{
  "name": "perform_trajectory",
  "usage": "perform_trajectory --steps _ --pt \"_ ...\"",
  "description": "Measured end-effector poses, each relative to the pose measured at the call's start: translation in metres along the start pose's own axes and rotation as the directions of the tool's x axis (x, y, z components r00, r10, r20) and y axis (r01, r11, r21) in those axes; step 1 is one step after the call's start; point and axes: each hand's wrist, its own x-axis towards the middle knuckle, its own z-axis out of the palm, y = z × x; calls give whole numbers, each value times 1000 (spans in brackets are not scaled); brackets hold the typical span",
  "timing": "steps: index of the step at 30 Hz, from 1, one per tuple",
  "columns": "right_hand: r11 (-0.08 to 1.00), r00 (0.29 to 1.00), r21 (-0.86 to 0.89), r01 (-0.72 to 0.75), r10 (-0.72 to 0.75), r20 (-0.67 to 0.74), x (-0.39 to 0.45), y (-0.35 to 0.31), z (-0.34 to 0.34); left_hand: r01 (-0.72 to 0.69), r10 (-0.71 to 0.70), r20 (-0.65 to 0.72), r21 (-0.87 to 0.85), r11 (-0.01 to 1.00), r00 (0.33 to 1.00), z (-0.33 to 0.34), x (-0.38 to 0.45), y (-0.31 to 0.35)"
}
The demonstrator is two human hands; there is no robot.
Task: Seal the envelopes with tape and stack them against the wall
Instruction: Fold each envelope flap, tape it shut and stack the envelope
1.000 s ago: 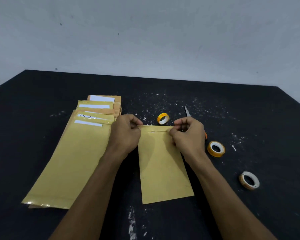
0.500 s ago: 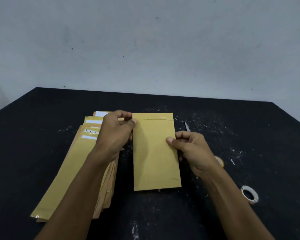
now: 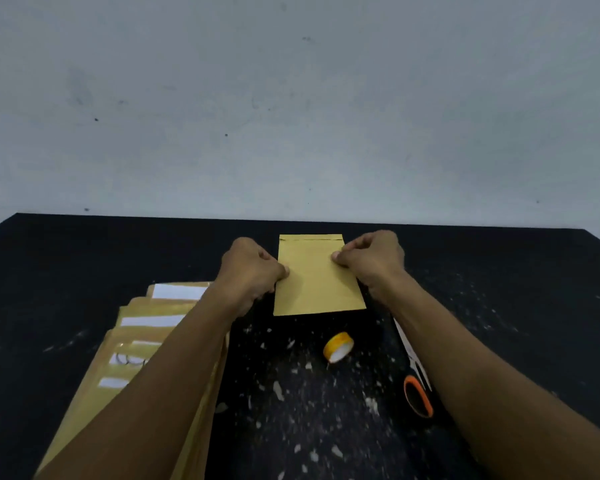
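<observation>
Brown envelope (image 3: 317,278) is being pinched at its sides by left hand (image 3: 252,271) and right hand (image 3: 373,259), near the wall (image 3: 291,116).

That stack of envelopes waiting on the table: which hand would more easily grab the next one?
Probably the left hand. Its forearm already crosses above the stack of envelopes. The right hand is on the far side of the held envelope, nearer the scissors and tape roll.
</observation>
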Motion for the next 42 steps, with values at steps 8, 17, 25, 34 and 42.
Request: perform_trajectory --steps 8,17,25,34,42 --pt "954 997 -288 81 -74 36 68 10 38 13 -1 -65 184 983 998 23 91 -6" --pt "884 980 -429 184 -129 153 57 9 35 -5 6 -2 252 968 1000 17 83 5" --pt "898 930 -257 358 -319 182 -27 -10 3 -207 217 -40 180 962 975 -18 7 12" --pt "886 865 -119 447 -395 308 -165 2 27 -233 315 -287 284 930 905 -86 -113 -28" --pt "929 886 -70 364 -322 335 -213 19 55 213 -127 -226 413 885 966 -113 -166 -96"
